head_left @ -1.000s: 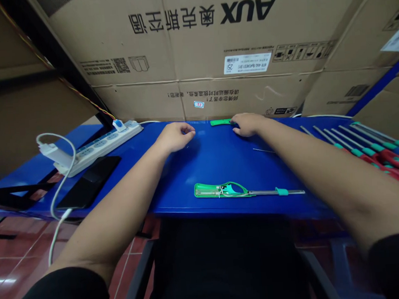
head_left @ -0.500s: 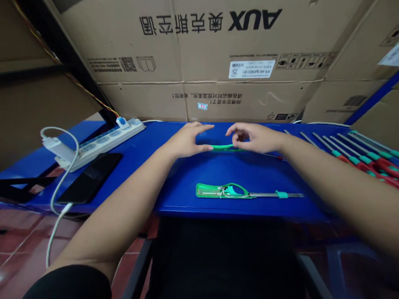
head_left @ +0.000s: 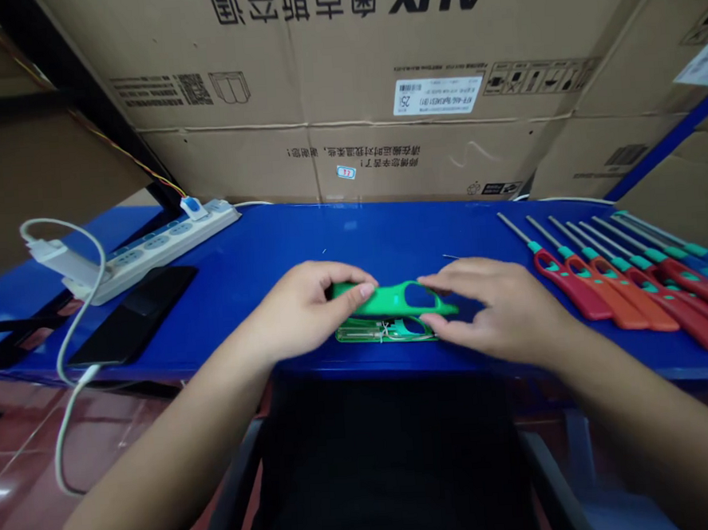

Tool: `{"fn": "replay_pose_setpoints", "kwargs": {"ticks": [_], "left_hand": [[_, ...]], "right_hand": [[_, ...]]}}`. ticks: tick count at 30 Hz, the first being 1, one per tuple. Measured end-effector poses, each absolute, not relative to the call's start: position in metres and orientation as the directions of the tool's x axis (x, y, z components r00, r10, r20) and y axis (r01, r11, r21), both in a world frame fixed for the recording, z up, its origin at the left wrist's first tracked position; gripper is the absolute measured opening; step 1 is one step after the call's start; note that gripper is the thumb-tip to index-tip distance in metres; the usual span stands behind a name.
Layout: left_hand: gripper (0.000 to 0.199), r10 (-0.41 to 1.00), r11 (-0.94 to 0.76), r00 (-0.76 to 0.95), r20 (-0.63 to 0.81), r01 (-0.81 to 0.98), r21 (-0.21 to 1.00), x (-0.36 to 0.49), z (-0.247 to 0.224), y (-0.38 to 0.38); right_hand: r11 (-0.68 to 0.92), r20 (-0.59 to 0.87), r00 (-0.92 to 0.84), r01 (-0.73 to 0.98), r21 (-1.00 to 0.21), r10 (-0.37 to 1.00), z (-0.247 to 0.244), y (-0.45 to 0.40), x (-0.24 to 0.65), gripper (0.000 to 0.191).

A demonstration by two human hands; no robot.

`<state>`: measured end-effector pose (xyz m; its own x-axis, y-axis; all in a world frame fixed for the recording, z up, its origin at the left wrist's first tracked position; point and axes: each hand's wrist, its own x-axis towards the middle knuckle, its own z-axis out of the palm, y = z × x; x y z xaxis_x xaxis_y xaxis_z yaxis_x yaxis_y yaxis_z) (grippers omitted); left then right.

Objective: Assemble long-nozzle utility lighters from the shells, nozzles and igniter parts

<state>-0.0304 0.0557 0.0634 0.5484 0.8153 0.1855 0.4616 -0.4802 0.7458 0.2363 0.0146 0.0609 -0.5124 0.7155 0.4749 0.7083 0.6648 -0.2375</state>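
Left hand (head_left: 309,309) and right hand (head_left: 494,312) pinching 1 green lighter shell (head_left: 395,298) by its ends.
Shell was held just above 1 open green lighter body (head_left: 385,331) on the blue counter (head_left: 256,239). About 7 red-and-orange utility lighters (head_left: 626,300) lay right; 1 power strip (head_left: 155,257), 1 phone (head_left: 132,314) left.

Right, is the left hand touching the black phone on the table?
No, the left hand is on the green plastic lighter casing, well apart from the black phone lying on the blue table.
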Motion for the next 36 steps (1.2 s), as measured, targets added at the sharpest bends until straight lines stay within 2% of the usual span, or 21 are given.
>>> {"fn": "replay_pose_setpoints", "kwargs": {"ticks": [3, 8, 13, 19, 27, 32, 36], "left_hand": [[0.028, 0.750, -0.641, 0.585, 0.309, 0.524, 0.561, -0.041, 0.049, 0.039], [0.051, 0.704, -0.667, 0.683, 0.195, 0.541, 0.512, -0.051, 0.035, 0.039], [0.043, 0.680, -0.700, 0.717, 0.154, 0.572, 0.428, -0.051, 0.032, 0.042], [0.042, 0.666, -0.699, 0.732, 0.147, 0.543, 0.465, -0.052, 0.029, 0.045], [0.043, 0.675, -0.717, 0.711, 0.200, 0.567, 0.405, -0.050, 0.027, 0.033], [0.039, 0.639, -0.769, 0.689, 0.341, 0.564, 0.301, -0.048, 0.020, 0.018], [0.029, 0.606, -0.795, 0.655, 0.452, 0.516, 0.319, -0.049, 0.011, 0.013]], "right_hand": [[0.660, 0.368, -0.552, 0.677, -0.326, 0.748, 0.047, 0.011, 0.234, 0.028], [0.602, 0.256, -0.546, 0.692, -0.399, 0.797, 0.031, 0.019, 0.232, 0.029], [0.518, 0.155, -0.511, 0.715, -0.470, 0.845, 0.033, 0.019, 0.229, 0.032], [0.471, 0.088, -0.502, 0.718, -0.512, 0.860, 0.039, 0.020, 0.227, 0.029], [0.494, 0.103, -0.521, 0.704, -0.509, 0.848, 0.031, 0.020, 0.231, 0.033], [0.486, 0.081, -0.526, 0.703, -0.519, 0.847, 0.035, 0.020, 0.233, 0.030], [0.482, 0.040, -0.536, 0.721, -0.498, 0.843, 0.039, 0.020, 0.232, 0.029]]}}
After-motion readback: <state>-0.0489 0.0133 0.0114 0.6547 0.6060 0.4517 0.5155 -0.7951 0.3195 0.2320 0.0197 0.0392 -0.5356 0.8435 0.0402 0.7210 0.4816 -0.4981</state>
